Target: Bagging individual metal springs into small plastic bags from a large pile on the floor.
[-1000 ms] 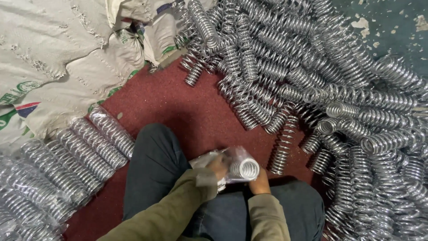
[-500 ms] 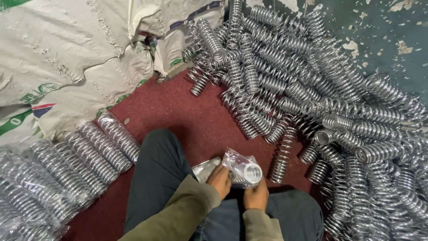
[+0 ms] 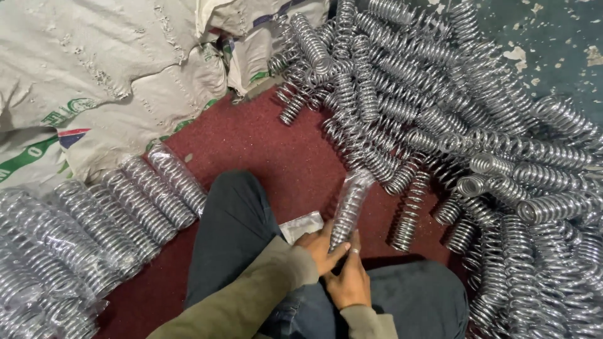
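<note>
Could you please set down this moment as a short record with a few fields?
Setting: person seated on red carpet
Left hand: grips lower end of a bagged spring
Right hand: under the same spring's end
Loose springs: heaped to the right
Bagged springs: laid in a row on the left
Sacks: upper left

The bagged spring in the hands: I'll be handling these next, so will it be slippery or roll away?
The bagged spring probably feels slick, given its glossy clear sleeve. Being a round metal coil, it would likely roll if laid down. Both hands grip its near end, suggesting it stays stiff.
</note>
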